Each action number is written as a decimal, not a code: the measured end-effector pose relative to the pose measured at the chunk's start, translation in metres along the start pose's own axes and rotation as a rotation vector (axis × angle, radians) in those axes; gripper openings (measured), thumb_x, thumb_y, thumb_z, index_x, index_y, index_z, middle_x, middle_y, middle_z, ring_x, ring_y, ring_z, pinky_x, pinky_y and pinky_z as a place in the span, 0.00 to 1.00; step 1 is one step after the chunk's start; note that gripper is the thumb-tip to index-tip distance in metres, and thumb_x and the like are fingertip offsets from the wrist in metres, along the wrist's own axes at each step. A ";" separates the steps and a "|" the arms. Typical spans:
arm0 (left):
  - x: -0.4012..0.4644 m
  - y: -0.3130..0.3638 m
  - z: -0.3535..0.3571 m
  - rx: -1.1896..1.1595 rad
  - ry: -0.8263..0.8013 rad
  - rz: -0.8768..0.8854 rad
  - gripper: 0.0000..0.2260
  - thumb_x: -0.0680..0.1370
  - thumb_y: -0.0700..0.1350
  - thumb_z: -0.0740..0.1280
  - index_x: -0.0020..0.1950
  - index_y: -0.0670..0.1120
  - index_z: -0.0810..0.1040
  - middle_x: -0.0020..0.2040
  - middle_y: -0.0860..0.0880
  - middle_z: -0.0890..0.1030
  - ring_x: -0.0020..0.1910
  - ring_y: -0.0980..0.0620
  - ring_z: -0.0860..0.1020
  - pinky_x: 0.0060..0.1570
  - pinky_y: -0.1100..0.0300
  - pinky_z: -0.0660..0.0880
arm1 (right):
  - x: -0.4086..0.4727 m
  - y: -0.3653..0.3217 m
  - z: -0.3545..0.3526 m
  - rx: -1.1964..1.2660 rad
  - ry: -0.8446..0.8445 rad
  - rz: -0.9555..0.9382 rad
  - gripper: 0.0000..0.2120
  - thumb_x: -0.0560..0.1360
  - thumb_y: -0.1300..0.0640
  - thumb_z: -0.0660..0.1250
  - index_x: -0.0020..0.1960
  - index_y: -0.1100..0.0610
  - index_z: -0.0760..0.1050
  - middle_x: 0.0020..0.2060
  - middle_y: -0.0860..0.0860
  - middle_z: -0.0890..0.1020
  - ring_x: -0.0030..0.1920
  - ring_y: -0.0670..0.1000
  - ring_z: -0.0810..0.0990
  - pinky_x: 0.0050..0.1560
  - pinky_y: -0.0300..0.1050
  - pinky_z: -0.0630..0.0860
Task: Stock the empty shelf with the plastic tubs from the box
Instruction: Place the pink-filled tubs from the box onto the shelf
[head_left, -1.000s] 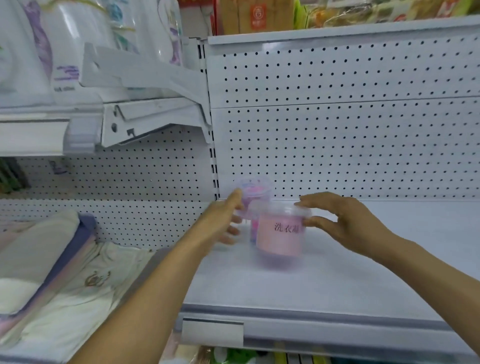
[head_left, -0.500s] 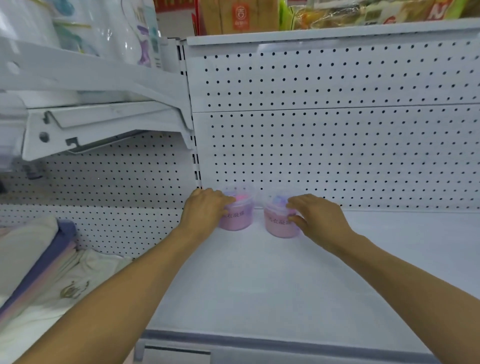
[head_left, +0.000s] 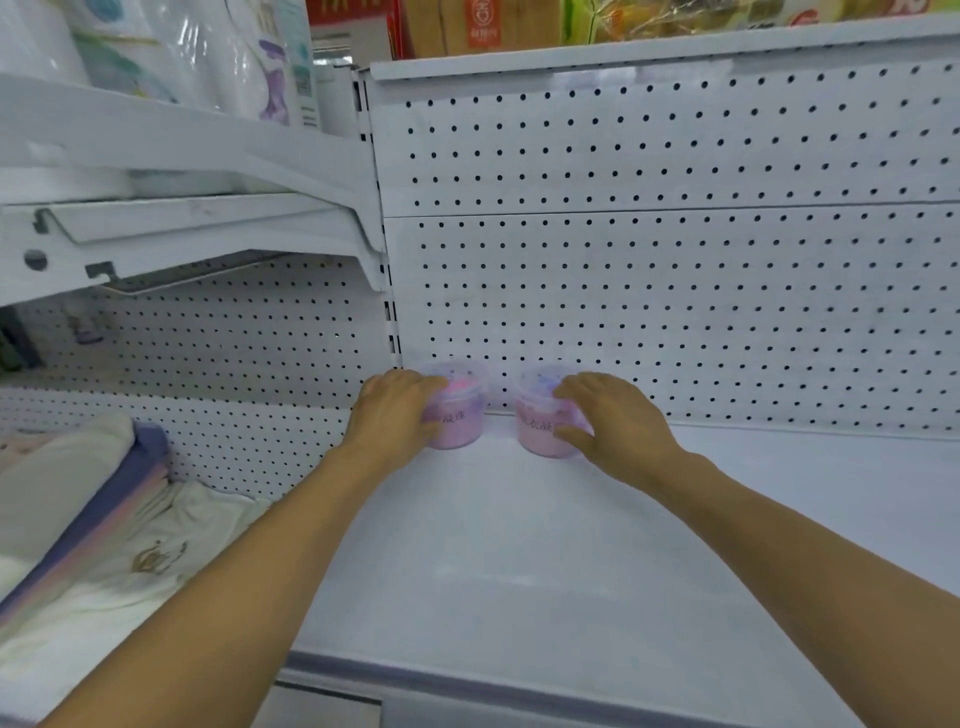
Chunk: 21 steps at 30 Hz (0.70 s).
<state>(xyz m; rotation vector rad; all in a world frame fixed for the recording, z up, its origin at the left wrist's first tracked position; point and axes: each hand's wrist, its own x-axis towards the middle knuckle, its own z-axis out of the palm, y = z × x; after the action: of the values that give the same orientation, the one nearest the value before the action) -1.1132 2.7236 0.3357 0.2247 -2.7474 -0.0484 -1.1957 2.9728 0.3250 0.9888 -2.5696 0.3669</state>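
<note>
1. Tubs on the shelf (head_left: 519, 545) number two as far as this view shows: a left tub (head_left: 460, 410) and a right tub (head_left: 540, 423), both pink with clear lids, both upright.
2. They stand at the back left corner of the shelf, close against the perforated back panel (head_left: 675, 312), side by side with a narrow gap between them.
3. The left hand (head_left: 397, 413) wraps the left side of the left tub, fingers curled over its rim and wall.
4. The right hand (head_left: 613, 421) grips the right tub in the same way from its right side, thumb low on the wall and fingers across the lid.
5. Both tubs look seated on the shelf surface, so this placement seems all but finished; only the letting go is left.
6. The rest of the shelf, forward and to the right of the pair, carries no tubs, so by my reading the stocking has barely begun.
7. The box named in the task is not in view, so how many tubs are left in it cannot be told.
8. Folded textiles (head_left: 78, 519) lie on the neighbouring bay to the left and play no part in the job.
</note>
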 end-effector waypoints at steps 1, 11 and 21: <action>-0.003 0.005 -0.001 -0.031 0.009 0.005 0.28 0.75 0.51 0.69 0.74 0.51 0.65 0.70 0.49 0.71 0.69 0.47 0.67 0.68 0.53 0.60 | -0.005 0.000 -0.002 -0.021 -0.012 -0.009 0.24 0.76 0.48 0.65 0.70 0.53 0.68 0.71 0.51 0.69 0.72 0.54 0.64 0.70 0.50 0.60; -0.113 0.087 -0.015 -0.214 0.203 0.200 0.32 0.76 0.67 0.53 0.75 0.50 0.61 0.72 0.47 0.69 0.71 0.43 0.65 0.69 0.44 0.63 | -0.148 -0.021 -0.049 -0.051 0.237 0.186 0.24 0.77 0.45 0.62 0.69 0.53 0.69 0.67 0.52 0.74 0.64 0.56 0.75 0.65 0.59 0.68; -0.229 0.220 -0.023 -0.405 0.033 0.526 0.30 0.78 0.65 0.53 0.76 0.51 0.59 0.74 0.50 0.66 0.71 0.49 0.65 0.70 0.54 0.59 | -0.355 -0.026 -0.108 -0.066 0.327 0.548 0.24 0.78 0.46 0.61 0.72 0.52 0.65 0.67 0.52 0.73 0.63 0.57 0.73 0.55 0.54 0.74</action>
<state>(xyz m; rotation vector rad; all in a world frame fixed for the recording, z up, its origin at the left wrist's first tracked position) -0.9286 2.9776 0.2859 -0.5944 -2.6004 -0.4437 -0.9073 3.2034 0.2759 0.1612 -2.4830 0.5290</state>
